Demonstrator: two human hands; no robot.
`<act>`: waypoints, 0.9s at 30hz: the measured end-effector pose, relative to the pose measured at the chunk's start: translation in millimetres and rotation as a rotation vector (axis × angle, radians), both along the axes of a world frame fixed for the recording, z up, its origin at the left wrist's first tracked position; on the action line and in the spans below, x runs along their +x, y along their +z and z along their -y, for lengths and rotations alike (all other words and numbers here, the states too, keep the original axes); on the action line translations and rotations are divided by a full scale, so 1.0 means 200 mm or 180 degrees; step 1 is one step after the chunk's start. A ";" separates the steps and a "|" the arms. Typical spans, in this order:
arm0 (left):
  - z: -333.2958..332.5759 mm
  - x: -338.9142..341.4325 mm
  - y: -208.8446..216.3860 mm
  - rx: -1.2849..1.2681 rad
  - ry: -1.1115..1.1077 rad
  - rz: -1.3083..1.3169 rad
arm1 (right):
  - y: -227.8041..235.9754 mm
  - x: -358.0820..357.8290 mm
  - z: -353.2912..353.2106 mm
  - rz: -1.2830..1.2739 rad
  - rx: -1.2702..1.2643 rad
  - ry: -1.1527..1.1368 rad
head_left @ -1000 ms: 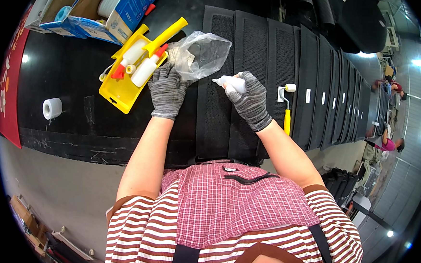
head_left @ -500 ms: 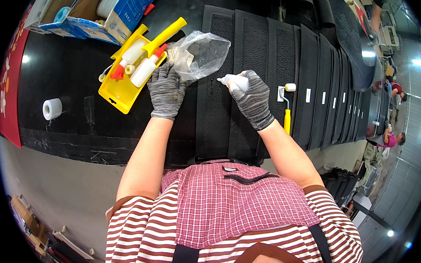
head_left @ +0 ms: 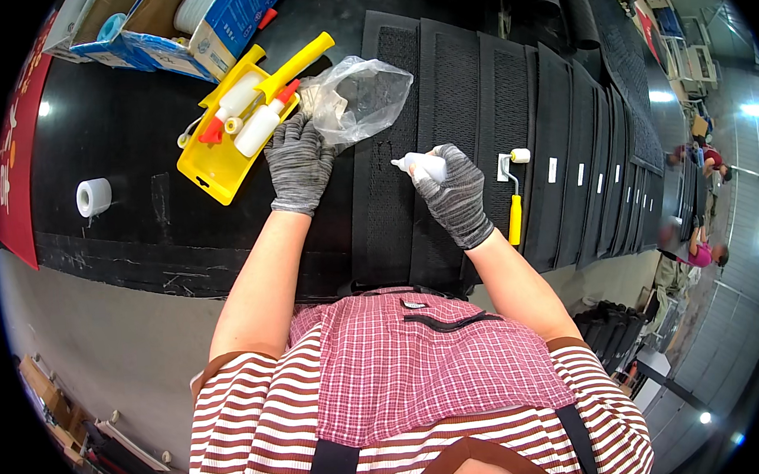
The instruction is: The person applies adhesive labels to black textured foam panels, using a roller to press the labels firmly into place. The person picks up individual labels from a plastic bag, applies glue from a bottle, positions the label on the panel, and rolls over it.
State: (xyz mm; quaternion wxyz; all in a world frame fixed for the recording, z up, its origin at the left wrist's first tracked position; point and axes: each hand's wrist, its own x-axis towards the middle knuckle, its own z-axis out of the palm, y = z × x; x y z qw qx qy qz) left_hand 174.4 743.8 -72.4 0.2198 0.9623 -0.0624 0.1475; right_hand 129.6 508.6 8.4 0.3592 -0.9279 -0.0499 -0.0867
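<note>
In a grey knitted glove, my right hand [head_left: 455, 199] wraps round a white squeeze bottle [head_left: 428, 165]. The bottle is tilted, its narrow nozzle pointing left, close over a textured black mat strip [head_left: 381, 224]; whether the tip touches cannot be told. My left hand [head_left: 300, 166], gloved alike, lies flat with fingers stretched forward. It rests between a yellow tray [head_left: 217, 175] and a crumpled clear plastic bag [head_left: 370, 107], against the bag's near edge. Two white bottles with red caps, one of them a front bottle [head_left: 258, 131], lie in the tray beside a yellow-handled tool [head_left: 299, 63].
Right of my right hand lies a small roller [head_left: 515, 211] with a yellow handle. Overlapping black strips [head_left: 558, 174] with white labels run off to the right. A white roll [head_left: 94, 197] stands at left, a blue carton [head_left: 179, 54] behind. Other people are far right.
My right hand and the bottle have come slightly toward me, the nozzle shifting a little down the strip. The strips and roller sit marginally farther left. My left hand stays put.
</note>
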 end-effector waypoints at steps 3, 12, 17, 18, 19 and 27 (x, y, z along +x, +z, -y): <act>0.00 0.00 0.00 0.0012 -0.0002 0.0003 | -0.01 -0.03 0.01 -0.0032 0.0039 0.0044; 0.00 0.00 -0.01 0.0032 -0.0031 0.0021 | 0.07 -0.04 -0.07 -0.0236 0.0375 0.0013; -0.01 0.00 -0.01 0.0029 -0.0041 0.0046 | 0.06 -0.04 -0.07 -0.0272 0.0151 0.0079; -0.01 0.00 0.00 0.0038 -0.0036 0.0031 | 0.06 -0.03 -0.06 -0.0267 0.0132 0.0034; -0.01 0.00 0.00 0.0043 -0.0030 0.0016 | 0.06 -0.03 -0.05 -0.0262 0.0158 0.0024; -0.02 0.00 0.00 -0.0027 -0.0062 -0.0273 | 0.04 -0.01 -0.04 -0.0027 0.0196 0.0045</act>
